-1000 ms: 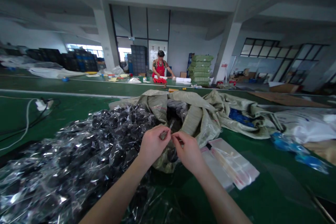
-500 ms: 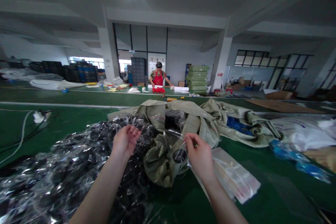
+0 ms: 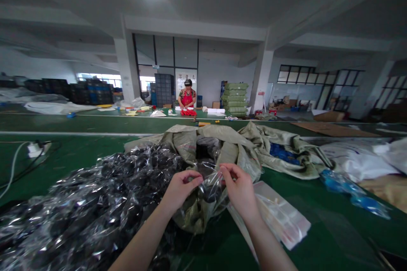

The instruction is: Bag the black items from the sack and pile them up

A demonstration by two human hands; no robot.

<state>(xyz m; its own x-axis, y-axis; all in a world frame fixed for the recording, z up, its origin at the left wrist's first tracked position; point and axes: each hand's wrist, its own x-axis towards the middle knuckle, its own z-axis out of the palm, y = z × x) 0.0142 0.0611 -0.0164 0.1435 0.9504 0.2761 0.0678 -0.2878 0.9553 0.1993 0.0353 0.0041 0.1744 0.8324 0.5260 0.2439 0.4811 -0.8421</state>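
A clear plastic bag (image 3: 217, 181) with a dark round item (image 3: 210, 194) inside hangs between my hands. My left hand (image 3: 182, 187) is closed in a pinch at the bag's left edge. Its upper right edge is pinched by the thumb and fingers of my right hand (image 3: 239, 188). Behind and below lies an open olive woven sack (image 3: 192, 216), with dark wrapped pieces in its mouth. To the left spreads a big heap of black round pieces in clear bags (image 3: 104, 203). A stack of flat clear bags (image 3: 281, 216) lies beside my right forearm.
Another woven sack (image 3: 295, 169) holds blue pieces (image 3: 282, 153), with blue bagged items (image 3: 352, 190) to its right. A power strip (image 3: 36, 149) with cables sits at left on the green table (image 3: 95, 142). A co-worker in a red apron (image 3: 188, 98) stands across.
My left hand has moved right, from over the heap to the bag's edge, and closed there. My right hand keeps its hold. The co-worker's arms have drawn inward.
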